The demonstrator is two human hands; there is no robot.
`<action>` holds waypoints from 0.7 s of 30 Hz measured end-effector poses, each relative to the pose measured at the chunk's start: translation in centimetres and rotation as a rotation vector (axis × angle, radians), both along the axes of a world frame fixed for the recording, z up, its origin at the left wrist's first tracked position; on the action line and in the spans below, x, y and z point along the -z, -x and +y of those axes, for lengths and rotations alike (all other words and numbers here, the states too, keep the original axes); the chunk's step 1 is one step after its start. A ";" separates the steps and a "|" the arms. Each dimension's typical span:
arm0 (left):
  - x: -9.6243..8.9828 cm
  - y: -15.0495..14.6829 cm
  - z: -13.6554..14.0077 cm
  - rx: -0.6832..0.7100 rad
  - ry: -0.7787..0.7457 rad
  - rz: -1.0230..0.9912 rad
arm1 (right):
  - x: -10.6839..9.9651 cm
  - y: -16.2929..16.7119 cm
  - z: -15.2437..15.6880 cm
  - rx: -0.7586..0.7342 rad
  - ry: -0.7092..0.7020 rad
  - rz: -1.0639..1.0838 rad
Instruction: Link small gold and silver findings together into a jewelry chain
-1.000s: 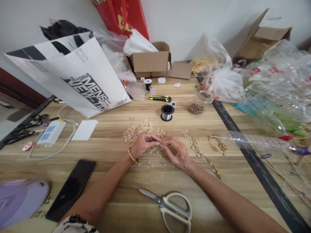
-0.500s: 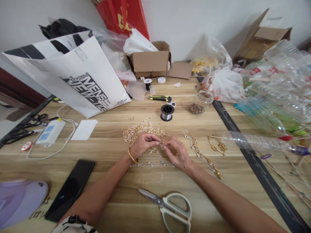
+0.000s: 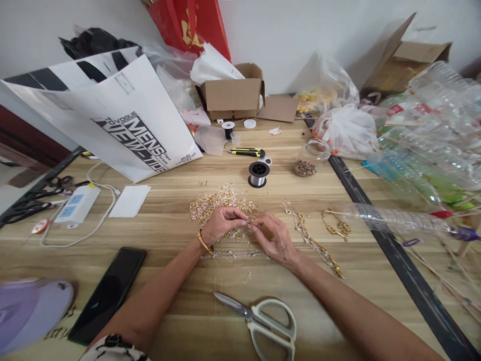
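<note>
Over a pile of small gold and silver beads (image 3: 210, 203), my left hand (image 3: 223, 221) pinches with thumb and forefinger, a gold bracelet round its wrist. My right hand (image 3: 276, 238) pinches too, its fingertips almost meeting the left ones. Whatever lies between the fingertips is too small to make out. Below the hands runs a silver chain (image 3: 233, 254) across the wood. To the right lie gold and silver chains (image 3: 306, 233) and a gold bracelet-like piece (image 3: 336, 224). Nearer me rest scissors (image 3: 263, 321) with pale handles.
Behind the beads stand a spool of clear line (image 3: 258, 175), a yellow-black utility knife (image 3: 246, 152) and a jar of beads (image 3: 310, 159). A phone (image 3: 108, 296) and power strip (image 3: 77, 204) lie left, near a large paper bag (image 3: 128, 115). Plastic bottles (image 3: 424, 145) crowd the right.
Both hands stay almost in place, fingertips still pinched together above the pile. The view has shifted very slightly; nothing else visibly differs.
</note>
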State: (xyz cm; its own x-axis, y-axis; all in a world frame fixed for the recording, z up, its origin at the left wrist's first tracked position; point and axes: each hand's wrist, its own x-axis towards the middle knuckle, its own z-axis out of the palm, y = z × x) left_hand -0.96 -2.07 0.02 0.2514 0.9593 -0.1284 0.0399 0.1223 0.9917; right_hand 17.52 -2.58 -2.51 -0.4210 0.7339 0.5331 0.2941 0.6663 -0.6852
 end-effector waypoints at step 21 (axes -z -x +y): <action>0.3 0.0 0.0 0.016 -0.041 0.017 | 0.1 0.0 0.1 -0.006 0.009 -0.004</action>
